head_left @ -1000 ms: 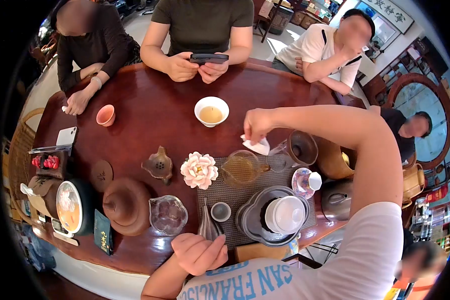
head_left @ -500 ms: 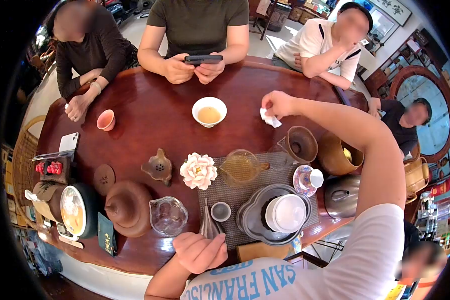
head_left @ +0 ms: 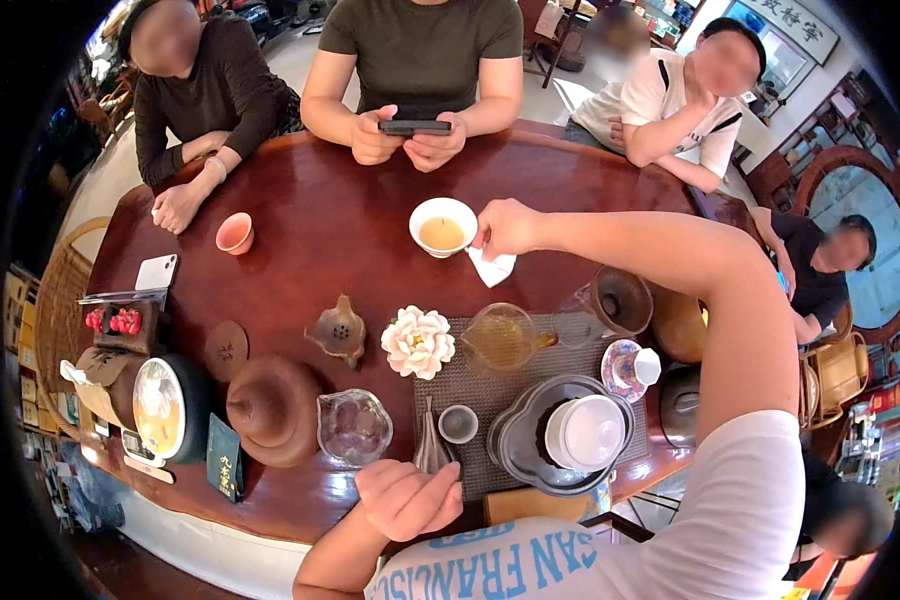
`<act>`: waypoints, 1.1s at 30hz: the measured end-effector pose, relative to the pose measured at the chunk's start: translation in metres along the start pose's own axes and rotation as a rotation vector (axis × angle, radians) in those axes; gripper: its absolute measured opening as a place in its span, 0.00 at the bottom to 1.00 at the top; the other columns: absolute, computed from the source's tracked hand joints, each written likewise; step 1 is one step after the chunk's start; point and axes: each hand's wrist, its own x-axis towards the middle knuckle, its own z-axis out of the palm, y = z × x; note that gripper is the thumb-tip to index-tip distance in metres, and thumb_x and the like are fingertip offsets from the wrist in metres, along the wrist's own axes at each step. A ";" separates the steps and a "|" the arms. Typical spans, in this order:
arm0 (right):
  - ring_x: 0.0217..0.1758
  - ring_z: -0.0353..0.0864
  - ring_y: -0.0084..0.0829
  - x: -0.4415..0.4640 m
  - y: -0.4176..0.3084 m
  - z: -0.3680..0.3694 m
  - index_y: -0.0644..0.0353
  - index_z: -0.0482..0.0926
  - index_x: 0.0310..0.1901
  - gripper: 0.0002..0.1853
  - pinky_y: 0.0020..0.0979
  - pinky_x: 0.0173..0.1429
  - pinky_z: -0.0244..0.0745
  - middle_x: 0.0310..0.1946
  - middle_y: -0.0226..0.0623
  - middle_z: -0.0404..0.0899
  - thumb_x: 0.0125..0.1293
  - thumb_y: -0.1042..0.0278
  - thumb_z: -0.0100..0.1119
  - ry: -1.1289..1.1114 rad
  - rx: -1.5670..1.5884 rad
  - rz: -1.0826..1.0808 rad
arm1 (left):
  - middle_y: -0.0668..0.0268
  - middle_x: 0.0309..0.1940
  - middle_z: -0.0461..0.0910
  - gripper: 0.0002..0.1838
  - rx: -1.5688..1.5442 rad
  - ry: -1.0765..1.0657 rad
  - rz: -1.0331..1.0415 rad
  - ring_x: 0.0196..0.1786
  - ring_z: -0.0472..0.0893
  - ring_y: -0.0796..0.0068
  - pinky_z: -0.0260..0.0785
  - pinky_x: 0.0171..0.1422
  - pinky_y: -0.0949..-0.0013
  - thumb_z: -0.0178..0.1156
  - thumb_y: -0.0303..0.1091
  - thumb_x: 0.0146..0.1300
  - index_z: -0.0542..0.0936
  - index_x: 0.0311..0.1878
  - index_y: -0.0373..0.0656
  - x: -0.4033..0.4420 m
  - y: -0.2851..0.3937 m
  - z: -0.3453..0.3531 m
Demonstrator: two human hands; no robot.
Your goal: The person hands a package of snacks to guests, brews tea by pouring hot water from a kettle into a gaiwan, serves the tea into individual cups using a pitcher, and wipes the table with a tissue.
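My right hand (head_left: 507, 228) pinches a folded white tissue (head_left: 492, 266) beside a white bowl (head_left: 443, 229) of tea. My fingertips are close to the bowl's right rim; whether they touch it I cannot tell. Near my body, my left hand (head_left: 410, 497) is curled, with nothing visible in its fingers, just below a slender grey vase-shaped piece (head_left: 432, 445). A small grey cup (head_left: 458, 424) stands on the woven mat (head_left: 470, 385). Further right, a white lidded cup (head_left: 585, 433) sits in a dark lobed tray (head_left: 506, 447).
A glass pitcher of tea (head_left: 500, 338), a pink flower (head_left: 417, 342), a glass bowl (head_left: 355, 428) and a brown teapot (head_left: 273, 410) stand on the table (head_left: 320, 225). A pink cup (head_left: 235, 233) is at left. Several people sit around, one holding a phone (head_left: 414, 128).
My right hand moved right with the tissue, then back left to the white bowl's side. My left hand stays curled near my body. The whole view has shifted slightly.
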 end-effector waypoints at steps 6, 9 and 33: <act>0.32 0.82 0.34 -0.027 0.001 -0.002 0.59 0.82 0.29 0.11 0.35 0.37 0.75 0.27 0.36 0.83 0.42 0.70 0.74 -0.452 -0.168 -0.383 | 0.74 0.14 0.72 0.06 -0.012 -0.006 -0.014 0.12 0.68 0.80 0.57 0.16 0.77 0.63 0.28 0.48 0.83 0.31 0.38 -0.002 0.000 0.001; 0.33 0.83 0.37 -0.028 0.025 -0.004 0.59 0.83 0.28 0.13 0.38 0.38 0.76 0.28 0.38 0.83 0.40 0.63 0.75 -0.544 -0.316 -0.528 | 0.74 0.14 0.72 0.07 -0.006 -0.007 -0.013 0.12 0.68 0.80 0.57 0.16 0.77 0.64 0.28 0.48 0.83 0.31 0.37 -0.001 -0.001 0.000; 0.45 0.80 0.27 -0.255 -0.068 -0.023 0.58 0.77 0.48 0.19 0.32 0.50 0.76 0.41 0.32 0.80 0.53 0.74 0.69 0.438 1.205 -0.365 | 0.70 0.16 0.72 0.07 0.027 0.105 0.102 0.15 0.71 0.75 0.60 0.17 0.74 0.66 0.27 0.49 0.82 0.33 0.38 -0.004 0.011 -0.001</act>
